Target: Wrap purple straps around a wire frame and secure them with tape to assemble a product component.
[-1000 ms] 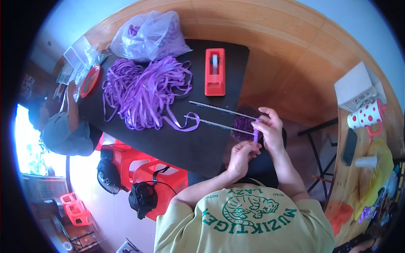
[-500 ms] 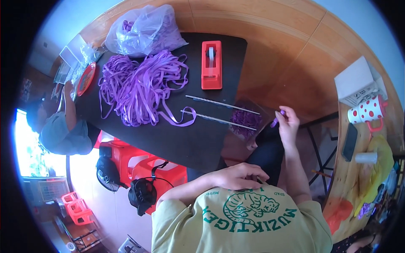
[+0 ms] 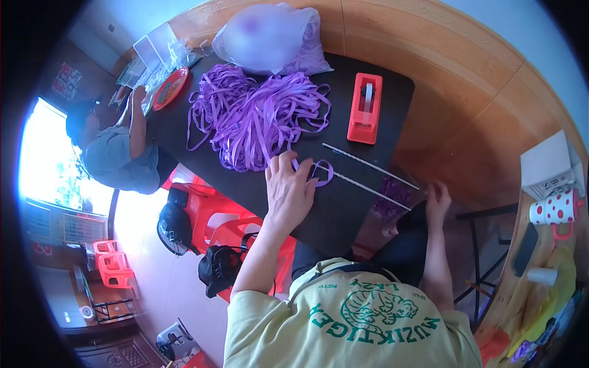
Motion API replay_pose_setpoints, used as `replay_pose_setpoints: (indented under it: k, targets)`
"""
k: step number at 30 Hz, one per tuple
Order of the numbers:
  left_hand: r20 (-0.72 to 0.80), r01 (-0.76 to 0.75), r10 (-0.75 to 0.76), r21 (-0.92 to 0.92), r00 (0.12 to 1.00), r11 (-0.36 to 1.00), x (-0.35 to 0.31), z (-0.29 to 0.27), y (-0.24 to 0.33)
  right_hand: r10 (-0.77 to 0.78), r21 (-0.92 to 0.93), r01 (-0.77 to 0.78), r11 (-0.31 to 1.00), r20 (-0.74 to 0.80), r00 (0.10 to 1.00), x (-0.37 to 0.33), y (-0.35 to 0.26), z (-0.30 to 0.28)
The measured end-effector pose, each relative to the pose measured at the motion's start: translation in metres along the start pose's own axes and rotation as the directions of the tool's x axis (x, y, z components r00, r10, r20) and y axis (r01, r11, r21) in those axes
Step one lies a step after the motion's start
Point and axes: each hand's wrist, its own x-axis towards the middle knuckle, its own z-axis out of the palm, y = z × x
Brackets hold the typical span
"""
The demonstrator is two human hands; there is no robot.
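My left hand [image 3: 287, 191] reaches over the dark table at the front of a heap of purple ribbon [image 3: 254, 119]. Its thumb and forefinger are apart, close to a loose ribbon strand that curls over the near rod. Two thin pale rods [image 3: 371, 165] lie side by side, their right ends jutting past the table edge. My right hand [image 3: 437, 205] is bent beside those ends, its fingers partly curled; what it holds, if anything, does not show. Purple pieces [image 3: 391, 197] lie below the rod ends.
A red tape dispenser [image 3: 364, 109] and a plastic bag [image 3: 273, 38] stand at the back. Red stools [image 3: 215, 224] hold black caps. Another person [image 3: 119, 153] sits at the left by a red plate [image 3: 170, 89]. A dotted mug [image 3: 553, 210] and phone [image 3: 525, 250] lie right.
The view has shifted. My left hand has gone from my chest to the ribbon. My right hand has moved toward the rod ends, and the small purple piece in it no longer shows.
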Motion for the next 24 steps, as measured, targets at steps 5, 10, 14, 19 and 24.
replay_pose_setpoints:
  k: [5, 10, 14, 19, 24]
  targets:
    - [0.045, -0.230, 0.244, -0.203, 0.969, 0.952, -0.008, 0.009, 0.007, -0.356, -0.028, 0.355, 0.934, -0.059, 0.933, -0.044, -0.144, -0.011]
    - [-0.059, -0.359, 0.418, -0.630, 0.907, 0.689, -0.028, 0.017, 0.054, -0.501, 0.346, 0.366, 0.864, 0.514, 0.696, -0.085, -0.235, 0.016]
    - [0.024, -0.325, 0.459, -0.672, 0.888, 0.665, -0.023, 0.005, 0.060, -0.351, 0.291, 0.201, 0.935, 0.701, 0.621, -0.087, -0.233, 0.022]
    - [0.073, -0.161, 0.430, -0.861, 0.900, 0.483, -0.029, 0.007, 0.053, -0.424, 0.279, 0.331, 0.901, 0.725, 0.542, -0.080, -0.238, 0.017]
    - [0.204, -0.135, 0.549, -0.847, 0.810, 0.514, -0.022, -0.006, 0.049, -0.433, 0.285, 0.328, 0.901, 0.638, 0.637, -0.080, -0.228, -0.015]
